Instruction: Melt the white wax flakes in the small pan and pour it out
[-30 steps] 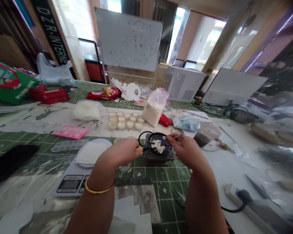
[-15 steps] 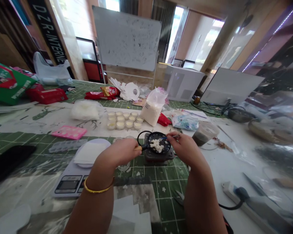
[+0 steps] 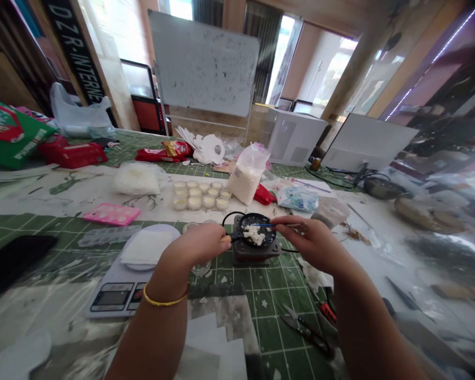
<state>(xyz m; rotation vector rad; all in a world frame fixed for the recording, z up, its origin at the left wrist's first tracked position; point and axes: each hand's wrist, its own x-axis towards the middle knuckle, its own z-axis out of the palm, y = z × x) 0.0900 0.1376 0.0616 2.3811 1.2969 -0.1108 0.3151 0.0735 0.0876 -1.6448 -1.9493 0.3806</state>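
At the left, a digital kitchen scale (image 3: 113, 298) is resting on a green cutting mat (image 3: 269, 338), at about 9 o'clock from the work area. The left forearm is rising from about 7 o'clock, with a gold bangle (image 3: 166, 302) circling its wrist. The left hand (image 3: 196, 244) is keeping a closed grip on the short, wood-tipped handle (image 3: 225, 238) of a small black pan (image 3: 257, 230), with the pan lying at about 3 o'clock from the grip and the handle's long axis running nearly level across the view. The pan is sitting on a compact hot plate (image 3: 256, 254), and a clump of white material (image 3: 254, 235) is lying at its center. The right forearm is rising from about 5 o'clock, and the right hand (image 3: 311, 244) is pinching a thin blue-shafted stick (image 3: 263, 225) in a closed grip. The stick's long axis is pointing toward 9 o'clock, with its tip reaching over the clump; contact between them cannot be confirmed. The right hand is the nearer hand to the clump's upper side.
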